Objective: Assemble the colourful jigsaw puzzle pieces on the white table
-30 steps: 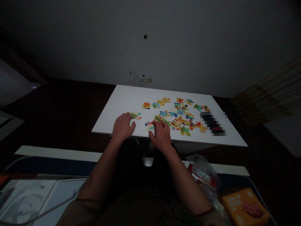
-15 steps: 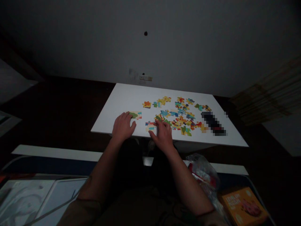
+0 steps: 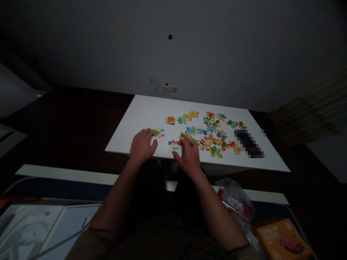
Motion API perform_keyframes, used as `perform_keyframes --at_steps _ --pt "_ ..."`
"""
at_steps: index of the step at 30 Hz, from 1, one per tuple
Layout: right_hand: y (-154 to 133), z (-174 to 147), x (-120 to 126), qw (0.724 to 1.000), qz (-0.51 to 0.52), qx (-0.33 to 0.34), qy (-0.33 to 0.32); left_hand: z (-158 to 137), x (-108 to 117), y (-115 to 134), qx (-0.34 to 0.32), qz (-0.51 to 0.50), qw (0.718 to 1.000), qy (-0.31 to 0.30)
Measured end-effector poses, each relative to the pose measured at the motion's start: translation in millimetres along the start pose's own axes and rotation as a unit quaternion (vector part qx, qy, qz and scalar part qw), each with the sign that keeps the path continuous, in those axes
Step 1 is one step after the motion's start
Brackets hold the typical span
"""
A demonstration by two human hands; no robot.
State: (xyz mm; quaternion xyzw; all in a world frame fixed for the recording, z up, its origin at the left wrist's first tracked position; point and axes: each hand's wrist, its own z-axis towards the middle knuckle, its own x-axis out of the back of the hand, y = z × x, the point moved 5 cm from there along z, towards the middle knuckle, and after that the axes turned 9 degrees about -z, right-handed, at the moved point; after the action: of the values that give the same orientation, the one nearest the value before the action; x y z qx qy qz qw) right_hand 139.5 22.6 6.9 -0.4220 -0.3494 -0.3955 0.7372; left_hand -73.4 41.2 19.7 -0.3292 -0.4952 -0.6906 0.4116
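My left hand lies on the white table with its thumb apart. Its fingertips rest on the left end of a joined puzzle strip in green, cream and red. To the right, my right hand has its thumb and fingers around a puzzle piece in cream, red and blue, which lies flat on the tabletop. A gap separates this piece from the strip. Beside the right fingers, green and red puzzle pieces are partly covered by the hand.
Several loose puzzle pieces spread over the middle and right of the white table. A dark pixelated object lies at the right. Near me are a clear plastic bag, an orange puzzle box and a white picture board.
The view has shifted slightly. Both hands and the puzzle pieces under them keep almost the same places on the table.
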Motion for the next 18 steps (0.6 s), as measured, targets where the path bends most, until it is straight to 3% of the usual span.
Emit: perform_keyframes --at_steps 11,18 --pt "-7 0 3 0.999 -0.046 0.003 -0.006 1 -2 -1 -0.009 -0.008 1.0 0.002" --pt "-20 8 -2 0.996 -0.081 -0.013 -0.042 1 -2 -1 -0.013 0.001 1.0 0.008"
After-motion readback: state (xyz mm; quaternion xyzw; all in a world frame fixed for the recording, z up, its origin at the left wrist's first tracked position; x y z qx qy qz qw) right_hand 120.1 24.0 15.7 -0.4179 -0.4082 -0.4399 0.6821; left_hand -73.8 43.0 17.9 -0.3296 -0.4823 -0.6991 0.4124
